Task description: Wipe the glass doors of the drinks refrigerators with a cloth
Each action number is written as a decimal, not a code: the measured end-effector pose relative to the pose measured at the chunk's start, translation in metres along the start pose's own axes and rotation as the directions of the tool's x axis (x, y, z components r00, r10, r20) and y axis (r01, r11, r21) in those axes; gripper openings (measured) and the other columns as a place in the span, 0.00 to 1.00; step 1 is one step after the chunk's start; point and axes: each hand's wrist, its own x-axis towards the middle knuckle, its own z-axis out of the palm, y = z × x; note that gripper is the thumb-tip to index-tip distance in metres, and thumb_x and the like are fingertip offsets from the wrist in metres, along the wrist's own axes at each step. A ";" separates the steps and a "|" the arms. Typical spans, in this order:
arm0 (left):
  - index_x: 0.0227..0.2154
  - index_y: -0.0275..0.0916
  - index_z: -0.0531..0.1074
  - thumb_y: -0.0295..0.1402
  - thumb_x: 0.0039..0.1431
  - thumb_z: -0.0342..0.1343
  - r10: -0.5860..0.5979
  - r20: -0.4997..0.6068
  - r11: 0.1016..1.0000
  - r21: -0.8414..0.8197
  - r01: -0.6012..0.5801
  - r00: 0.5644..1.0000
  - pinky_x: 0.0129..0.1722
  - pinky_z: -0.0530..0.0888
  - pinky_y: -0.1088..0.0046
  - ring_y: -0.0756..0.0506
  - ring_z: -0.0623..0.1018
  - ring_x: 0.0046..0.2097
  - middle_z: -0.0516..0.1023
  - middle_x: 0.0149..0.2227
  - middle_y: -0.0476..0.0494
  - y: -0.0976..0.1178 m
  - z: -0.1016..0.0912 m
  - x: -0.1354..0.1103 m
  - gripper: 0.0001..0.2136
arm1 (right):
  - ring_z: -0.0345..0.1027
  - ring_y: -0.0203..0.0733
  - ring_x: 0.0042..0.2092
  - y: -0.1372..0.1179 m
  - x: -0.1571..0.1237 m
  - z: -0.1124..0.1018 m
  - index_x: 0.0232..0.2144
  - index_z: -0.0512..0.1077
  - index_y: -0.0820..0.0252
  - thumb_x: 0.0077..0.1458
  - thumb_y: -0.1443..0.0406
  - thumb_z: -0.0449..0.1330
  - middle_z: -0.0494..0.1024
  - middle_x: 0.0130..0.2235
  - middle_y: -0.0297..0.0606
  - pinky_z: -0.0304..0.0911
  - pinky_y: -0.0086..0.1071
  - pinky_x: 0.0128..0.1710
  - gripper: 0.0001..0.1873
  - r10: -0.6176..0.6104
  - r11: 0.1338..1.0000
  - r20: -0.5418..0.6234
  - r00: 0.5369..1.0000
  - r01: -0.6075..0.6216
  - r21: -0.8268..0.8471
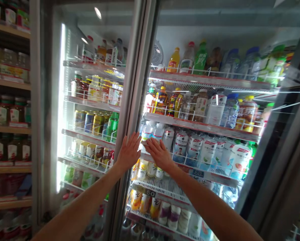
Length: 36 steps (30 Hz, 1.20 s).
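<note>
I stand before a glass-door drinks fridge with both arms stretched forward. My left hand (129, 152) is open, its fingers extended over the metal door frame (137, 83) where the two doors meet. Just right of that frame, my right hand (160, 154) is also open, fingers stretched to the left in front of the right glass door. Whether its fingertips touch the glass I cannot tell. Neither hand shows anything in its grasp. Behind the right hand, white-labelled bottles (181, 142) line a wire shelf.
Inside the left door, cans (98, 124) and bottles (89, 50) fill several shelves. Behind the right door are more bottles (201, 57) and small cartons or bottles (173, 216) low down. A wooden rack of jars (15, 113) stands at the left. A dark frame (273, 134) borders the right side.
</note>
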 end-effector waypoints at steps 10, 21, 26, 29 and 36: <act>0.62 0.35 0.47 0.31 0.58 0.45 -0.008 -0.030 1.000 -0.023 0.007 1.000 0.63 0.46 0.53 0.41 0.52 0.65 0.55 0.62 0.35 0.012 0.003 0.015 0.29 | 0.38 0.47 0.66 0.040 0.016 -0.020 0.61 0.53 0.55 0.57 0.70 0.48 0.55 0.63 0.40 0.35 0.52 0.63 0.29 0.234 0.971 -0.022 0.972 -0.234 -0.036; 0.62 0.35 0.46 0.31 0.58 0.45 0.021 -0.070 0.999 -0.035 -0.023 0.997 0.63 0.46 0.53 0.41 0.51 0.65 0.55 0.62 0.35 0.028 0.009 0.033 0.28 | 0.33 0.44 0.66 0.088 -0.020 -0.048 0.58 0.58 0.57 0.56 0.70 0.49 0.58 0.62 0.40 0.33 0.50 0.63 0.26 0.245 0.955 -0.119 0.962 -0.261 -0.143; 0.61 0.36 0.49 0.31 0.57 0.46 0.041 -0.072 0.996 -0.078 -0.047 0.997 0.63 0.46 0.54 0.42 0.51 0.65 0.55 0.62 0.36 0.051 0.013 0.049 0.28 | 0.33 0.44 0.67 0.093 -0.043 -0.058 0.57 0.59 0.57 0.56 0.69 0.48 0.59 0.61 0.41 0.35 0.50 0.63 0.25 0.209 0.963 -0.101 0.973 -0.222 -0.151; 0.60 0.34 0.51 0.30 0.57 0.46 0.062 -0.059 0.994 -0.084 -0.067 0.996 0.63 0.47 0.54 0.41 0.51 0.65 0.55 0.62 0.35 0.063 0.013 0.062 0.27 | 0.34 0.43 0.66 0.090 -0.056 -0.062 0.57 0.59 0.56 0.56 0.69 0.49 0.62 0.60 0.39 0.33 0.49 0.64 0.26 0.128 0.978 -0.038 0.991 -0.132 -0.164; 0.60 0.34 0.50 0.33 0.58 0.46 0.091 -0.110 0.985 -0.135 -0.105 0.990 0.63 0.45 0.55 0.42 0.48 0.66 0.53 0.63 0.35 0.087 0.017 0.098 0.27 | 0.37 0.48 0.66 0.152 -0.047 -0.085 0.61 0.52 0.56 0.55 0.70 0.48 0.53 0.64 0.41 0.39 0.52 0.62 0.30 0.384 0.880 -0.256 0.887 -0.436 -0.190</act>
